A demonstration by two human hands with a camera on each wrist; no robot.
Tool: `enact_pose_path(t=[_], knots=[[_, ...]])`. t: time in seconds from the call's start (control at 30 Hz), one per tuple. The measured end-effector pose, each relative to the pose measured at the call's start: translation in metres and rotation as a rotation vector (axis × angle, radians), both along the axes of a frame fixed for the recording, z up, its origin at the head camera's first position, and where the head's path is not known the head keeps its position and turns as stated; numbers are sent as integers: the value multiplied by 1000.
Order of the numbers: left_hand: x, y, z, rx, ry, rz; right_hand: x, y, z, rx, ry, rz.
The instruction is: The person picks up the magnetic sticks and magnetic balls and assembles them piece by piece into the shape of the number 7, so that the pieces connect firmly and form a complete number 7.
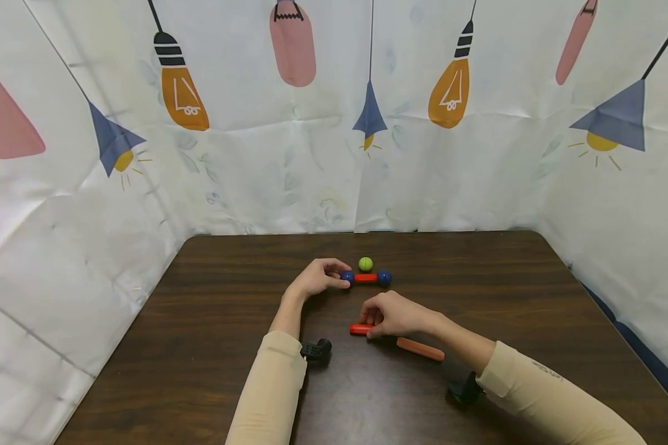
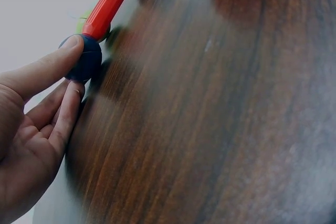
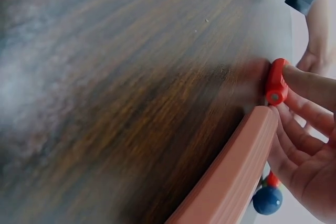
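At the far middle of the table, my left hand (image 1: 316,278) pinches a blue ball (image 2: 86,59) between thumb and fingers. That ball sits on one end of a ridged red rod (image 1: 365,278), with a second blue ball (image 1: 384,278) on the other end. Just behind the rod is a yellow-green ball (image 1: 365,264); whether they touch, I cannot tell. Nearer to me, my right hand (image 1: 398,314) holds another short red rod (image 3: 276,81) between thumb and fingers, partly covering it in the head view. A longer salmon-orange ridged rod (image 1: 420,349) lies beside and under the right hand.
The dark wood-grain table (image 1: 211,346) has rounded far corners. A white curtain (image 1: 323,173) printed with lamps and bulbs hangs behind it and along both sides. Dark wrist-worn cameras sit on the left wrist (image 1: 316,350) and the right wrist (image 1: 465,389).
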State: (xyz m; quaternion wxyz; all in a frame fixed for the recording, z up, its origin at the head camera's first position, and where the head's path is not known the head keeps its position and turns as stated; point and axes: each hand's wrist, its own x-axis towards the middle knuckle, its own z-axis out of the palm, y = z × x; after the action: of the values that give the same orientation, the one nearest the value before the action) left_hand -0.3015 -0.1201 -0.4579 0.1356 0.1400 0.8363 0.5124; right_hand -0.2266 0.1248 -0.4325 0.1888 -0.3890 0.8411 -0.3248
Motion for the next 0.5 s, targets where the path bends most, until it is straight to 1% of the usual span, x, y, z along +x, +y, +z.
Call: enact_pose_path(t=[0.2,0.5], knots=[[0,1,1,1,8,-5,0,10,2,4,31,-20],[-1,0,0,7,4,-2,2,30,9,-3,10,-47]])
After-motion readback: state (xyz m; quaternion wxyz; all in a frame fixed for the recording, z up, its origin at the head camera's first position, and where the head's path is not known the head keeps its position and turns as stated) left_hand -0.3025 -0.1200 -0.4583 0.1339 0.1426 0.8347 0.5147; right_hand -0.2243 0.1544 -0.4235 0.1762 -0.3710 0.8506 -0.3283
